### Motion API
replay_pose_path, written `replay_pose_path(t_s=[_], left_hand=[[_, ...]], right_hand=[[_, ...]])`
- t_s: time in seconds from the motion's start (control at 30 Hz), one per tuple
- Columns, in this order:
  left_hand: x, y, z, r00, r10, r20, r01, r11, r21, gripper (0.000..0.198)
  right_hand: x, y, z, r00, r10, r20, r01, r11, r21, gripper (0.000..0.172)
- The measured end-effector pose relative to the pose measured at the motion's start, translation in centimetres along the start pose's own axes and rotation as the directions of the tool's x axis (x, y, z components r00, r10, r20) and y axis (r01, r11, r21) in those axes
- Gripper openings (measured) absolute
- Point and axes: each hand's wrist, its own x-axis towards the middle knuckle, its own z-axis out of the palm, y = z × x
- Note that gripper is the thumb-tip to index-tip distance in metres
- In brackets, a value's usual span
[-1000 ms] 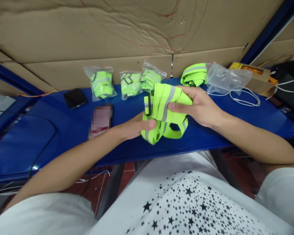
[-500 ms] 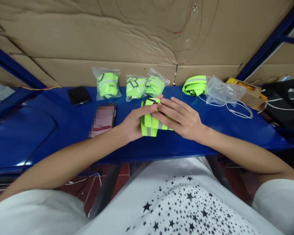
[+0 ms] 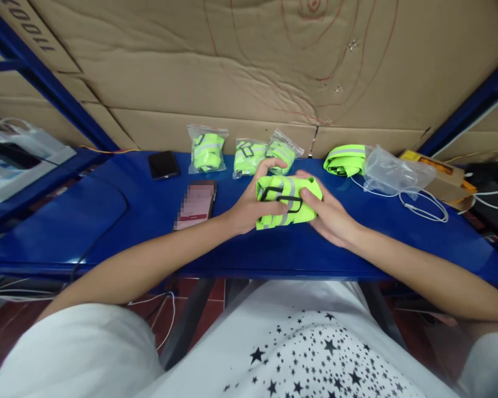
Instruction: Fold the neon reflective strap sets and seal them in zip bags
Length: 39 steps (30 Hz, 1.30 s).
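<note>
My left hand [image 3: 249, 208] grips the folded green strap bundle [image 3: 289, 189] at nine o'clock; my right hand [image 3: 335, 214] holds its three-o'clock end. It's over the blue table [image 3: 240, 254], a loose green roll [image 3: 343, 161] towards two.

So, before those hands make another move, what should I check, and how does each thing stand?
1. Left hand holding the folded neon bundle: ok.
2. Right hand holding it too: ok.
3. Black buckles visible on the bundle: ok.
4. Folding neat underneath: cannot tell, hidden.
5. Bagged bundles untouched: cannot tell; the left hand overlaps one in view.
6. White cable clear of both hands: ok, off to the right.
</note>
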Motion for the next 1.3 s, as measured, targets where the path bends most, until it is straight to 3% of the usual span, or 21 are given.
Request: replay_pose_path(t_s=[0.03,0.1,0.2,0.3,0.37,0.43,0.53,0.63,0.73,0.8,0.83,0.87,0.9,0.97,1.03,1.07,1.1,1.2,1.3], left_hand=[[-0.2,-0.1,0.2,0.999,0.027,0.022,-0.027,1.0,0.005,0.076],[-0.5,-0.1,0.4,0.994,0.073,0.076,-0.074,0.997,0.009,0.072],[-0.9,0.3,0.8,0.971,0.206,0.124,-0.218,0.971,0.094,0.068],[-1.1,0.9,0.7,0.911,0.393,0.127,-0.413,0.861,0.296,0.074],[-0.8,0.7,0.4,0.877,0.46,0.135,-0.475,0.791,0.386,0.078],[-0.4,0.0,0.1,0.908,0.405,0.104,-0.411,0.819,0.4,0.076],[0.3,-1.5,-0.1,0.988,0.156,-0.016,-0.142,0.935,0.326,0.064],[0.4,-2.2,-0.1,0.99,0.069,-0.127,-0.034,0.966,0.257,0.061],[0.2,-1.9,0.2,0.973,0.073,-0.22,-0.031,0.982,0.188,0.058],[0.2,-1.5,0.2,0.973,0.029,-0.227,-0.001,0.993,0.12,0.056],[0.3,-1.3,0.2,0.974,0.008,-0.228,0.014,0.995,0.097,0.055],[0.4,-1.1,0.1,0.973,-0.005,-0.232,0.026,0.996,0.087,0.054],[0.6,-1.0,-0.1,0.972,-0.013,-0.236,0.034,0.996,0.086,0.053],[1.0,-1.0,-0.6,0.972,-0.014,-0.234,0.037,0.995,0.094,0.052],[1.4,-1.1,-1.1,0.976,-0.01,-0.219,0.031,0.995,0.094,0.052],[1.5,-1.1,-1.4,0.977,-0.008,-0.213,0.028,0.996,0.09,0.052],[1.7,-1.2,-1.5,0.977,-0.01,-0.214,0.029,0.996,0.085,0.053],[1.7,-1.1,-1.7,0.973,-0.03,-0.228,0.047,0.996,0.07,0.052],[1.5,-0.8,-1.3,0.971,-0.029,-0.235,0.043,0.998,0.054,0.049]], right_hand=[[-0.1,-0.1,0.5,0.992,0.113,0.061,-0.12,0.986,0.119,0.068],[-0.5,-0.2,1.6,0.974,0.191,0.118,-0.216,0.941,0.261,0.071],[-1.1,-0.7,2.2,0.994,0.101,0.05,-0.111,0.959,0.262,0.064],[-1.4,-1.5,1.7,0.998,-0.058,0.018,0.056,0.994,0.096,0.053],[-1.1,-2.1,1.1,0.995,-0.099,0.007,0.099,0.995,0.005,0.048],[-0.5,-2.1,0.6,0.992,-0.114,-0.049,0.112,0.993,-0.048,0.045],[0.4,-1.3,0.3,0.973,-0.158,-0.167,0.138,0.982,-0.126,0.046],[0.7,-0.1,0.5,0.95,-0.243,-0.195,0.18,0.94,-0.291,0.051],[1.3,0.2,-0.3,0.948,-0.318,-0.031,0.273,0.856,-0.438,0.065],[2.4,-0.3,-2.0,0.953,-0.28,0.119,0.302,0.824,-0.48,0.075],[3.3,-0.7,-3.3,0.962,-0.24,0.13,0.272,0.808,-0.523,0.077],[4.2,-1.1,-4.9,0.975,-0.216,0.061,0.21,0.783,-0.585,0.079],[5.1,-1.5,-6.8,0.97,-0.198,-0.139,0.054,0.738,-0.673,0.079],[6.5,-1.9,-11.1,0.896,-0.218,-0.386,-0.14,0.686,-0.714,0.066],[7.1,-1.9,-15.4,0.78,-0.238,-0.579,-0.35,0.601,-0.718,0.052],[7.1,-1.7,-17.3,0.728,-0.22,-0.649,-0.454,0.555,-0.697,0.05],[7.0,-1.5,-18.7,0.706,-0.199,-0.68,-0.506,0.53,-0.681,0.045],[6.4,-1.0,-20.5,0.697,-0.177,-0.695,-0.553,0.484,-0.678,0.024],[6.1,-1.4,-18.0,0.72,-0.289,-0.63,-0.465,0.472,-0.749,0.024]])
